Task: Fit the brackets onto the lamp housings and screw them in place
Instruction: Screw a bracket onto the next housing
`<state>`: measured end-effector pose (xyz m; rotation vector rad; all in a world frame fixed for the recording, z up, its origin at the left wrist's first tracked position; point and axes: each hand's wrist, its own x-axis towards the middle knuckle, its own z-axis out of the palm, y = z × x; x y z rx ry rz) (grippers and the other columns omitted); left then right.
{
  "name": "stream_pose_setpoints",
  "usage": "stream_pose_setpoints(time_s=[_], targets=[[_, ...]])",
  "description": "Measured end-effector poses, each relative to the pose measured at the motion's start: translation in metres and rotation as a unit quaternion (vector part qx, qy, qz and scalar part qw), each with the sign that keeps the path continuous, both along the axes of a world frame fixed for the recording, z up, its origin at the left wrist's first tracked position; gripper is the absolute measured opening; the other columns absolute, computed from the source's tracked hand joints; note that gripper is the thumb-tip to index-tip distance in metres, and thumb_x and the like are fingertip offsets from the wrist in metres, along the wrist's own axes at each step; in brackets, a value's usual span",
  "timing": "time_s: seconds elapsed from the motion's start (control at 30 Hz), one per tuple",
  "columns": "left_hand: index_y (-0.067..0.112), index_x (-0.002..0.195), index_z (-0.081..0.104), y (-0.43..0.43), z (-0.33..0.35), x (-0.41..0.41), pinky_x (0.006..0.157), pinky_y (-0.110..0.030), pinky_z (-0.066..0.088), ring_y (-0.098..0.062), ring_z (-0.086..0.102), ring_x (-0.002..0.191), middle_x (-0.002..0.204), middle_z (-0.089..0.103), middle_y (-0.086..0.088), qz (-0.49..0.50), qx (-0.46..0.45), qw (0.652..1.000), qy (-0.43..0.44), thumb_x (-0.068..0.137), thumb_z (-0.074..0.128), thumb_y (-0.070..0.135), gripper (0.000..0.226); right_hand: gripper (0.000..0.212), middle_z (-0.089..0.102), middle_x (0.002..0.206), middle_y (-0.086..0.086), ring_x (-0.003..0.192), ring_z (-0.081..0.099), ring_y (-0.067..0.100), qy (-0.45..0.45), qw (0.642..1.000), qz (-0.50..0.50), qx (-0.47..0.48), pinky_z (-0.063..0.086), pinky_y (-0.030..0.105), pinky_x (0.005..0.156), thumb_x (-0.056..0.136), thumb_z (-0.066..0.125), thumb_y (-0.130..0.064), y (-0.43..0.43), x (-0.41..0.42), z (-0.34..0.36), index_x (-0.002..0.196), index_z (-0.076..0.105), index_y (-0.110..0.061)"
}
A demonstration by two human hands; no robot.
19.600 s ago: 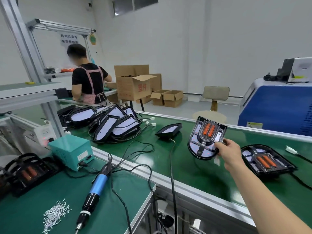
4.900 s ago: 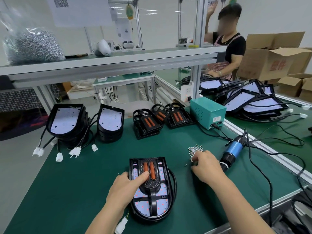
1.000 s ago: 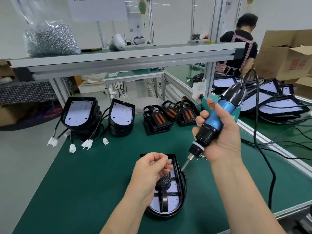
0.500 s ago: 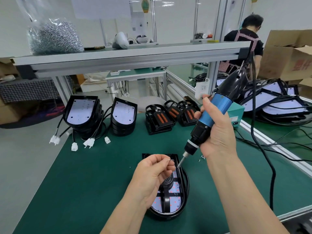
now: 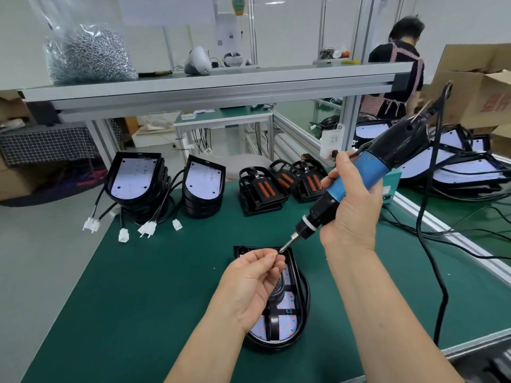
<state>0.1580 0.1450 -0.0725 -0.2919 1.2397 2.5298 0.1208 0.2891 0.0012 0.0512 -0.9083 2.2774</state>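
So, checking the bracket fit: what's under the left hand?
The lamp housing lies beneath the left hand; its bracket shows only at the lower end, the rest is covered.

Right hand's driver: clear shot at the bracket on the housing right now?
Probably not: the left hand, pinching a screw at the driver, covers most of the bracket below the right hand.

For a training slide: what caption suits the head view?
Left hand pinches a screw at the tip of the electric screwdriver gripped by the right hand, above a lamp housing.
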Motion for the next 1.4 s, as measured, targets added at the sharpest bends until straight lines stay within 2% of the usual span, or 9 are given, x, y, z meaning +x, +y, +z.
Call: stream_pose_setpoints(time_s=[0.53, 0.9, 1.1, 1.2, 1.27, 1.33, 1.4], targets=[[-0.004, 0.089, 0.063, 0.007, -0.002, 0.009, 0.057, -0.016, 0.056, -0.013, 0.068, 0.061, 0.078, 0.069, -0.015, 0.025, 0.054, 0.998, -0.013, 0.092, 0.055, -0.012, 0.011, 0.019, 0.055, 0.077, -0.002, 0.06, 0.054, 0.01, -0.01, 1.0, -0.026, 0.003, 0.05, 0.023, 0.061, 0.091, 0.074, -0.013, -0.005, 0.005, -0.005, 0.099, 0.057, -0.016], [-0.004, 0.09, 0.063, 0.006, -0.005, 0.009, 0.058, -0.017, 0.057, -0.014, 0.068, 0.063, 0.078, 0.069, -0.014, 0.024, 0.048, 0.999, -0.007, 0.091, 0.055, -0.012, 0.012, 0.02, 0.055, 0.075, -0.003, 0.06, 0.054, 0.012, -0.029, 0.999, -0.03, 0.015, 0.05, 0.025, 0.064, 0.091, 0.074, -0.016, -0.006, 0.006, -0.007, 0.101, 0.057, -0.017], [-0.001, 0.086, 0.062, 0.014, -0.009, 0.013, 0.061, -0.017, 0.056, -0.013, 0.07, 0.066, 0.072, 0.071, -0.009, 0.089, -0.024, 0.994, 0.053, 0.092, 0.056, -0.012, 0.014, 0.022, 0.059, 0.076, -0.011, 0.061, 0.056, 0.008, -0.027, 0.998, -0.037, 0.032, 0.05, 0.028, 0.07, 0.092, 0.073, -0.019, -0.012, 0.009, -0.007, 0.106, 0.056, -0.018], [0.001, 0.084, 0.062, 0.012, -0.009, 0.013, 0.062, -0.018, 0.055, -0.013, 0.069, 0.068, 0.073, 0.071, -0.008, 0.112, -0.047, 0.989, 0.086, 0.092, 0.058, -0.011, 0.015, 0.027, 0.058, 0.079, -0.002, 0.067, 0.059, 0.013, -0.026, 0.998, 0.016, 0.048, 0.051, 0.027, 0.074, 0.09, 0.071, -0.031, -0.008, 0.013, -0.008, 0.112, 0.058, -0.022], [0.002, 0.084, 0.063, 0.007, -0.007, 0.012, 0.062, -0.018, 0.055, -0.014, 0.068, 0.068, 0.074, 0.071, -0.008, 0.122, -0.064, 0.985, 0.107, 0.092, 0.058, -0.011, 0.016, 0.035, 0.058, 0.085, 0.005, 0.074, 0.061, 0.019, -0.021, 0.997, 0.043, 0.066, 0.053, 0.028, 0.077, 0.089, 0.068, -0.032, -0.003, 0.016, -0.009, 0.12, 0.058, -0.02], [0.003, 0.084, 0.063, 0.006, -0.005, 0.011, 0.062, -0.018, 0.055, -0.013, 0.068, 0.068, 0.072, 0.071, -0.006, 0.128, -0.08, 0.981, 0.122, 0.092, 0.059, -0.011, 0.016, 0.044, 0.055, 0.093, 0.016, 0.078, 0.059, 0.027, -0.017, 0.997, 0.023, 0.067, 0.055, 0.028, 0.073, 0.088, 0.069, -0.025, -0.003, 0.017, -0.009, 0.127, 0.054, -0.01], [0.002, 0.084, 0.063, 0.009, -0.003, 0.013, 0.062, -0.018, 0.055, -0.013, 0.069, 0.068, 0.072, 0.07, -0.006, 0.126, -0.082, 0.98, 0.127, 0.092, 0.059, -0.011, 0.016, 0.039, 0.058, 0.088, 0.01, 0.071, 0.057, 0.025, -0.014, 0.998, -0.028, 0.046, 0.054, 0.029, 0.065, 0.086, 0.069, -0.019, -0.006, 0.015, -0.007, 0.121, 0.053, -0.007]])
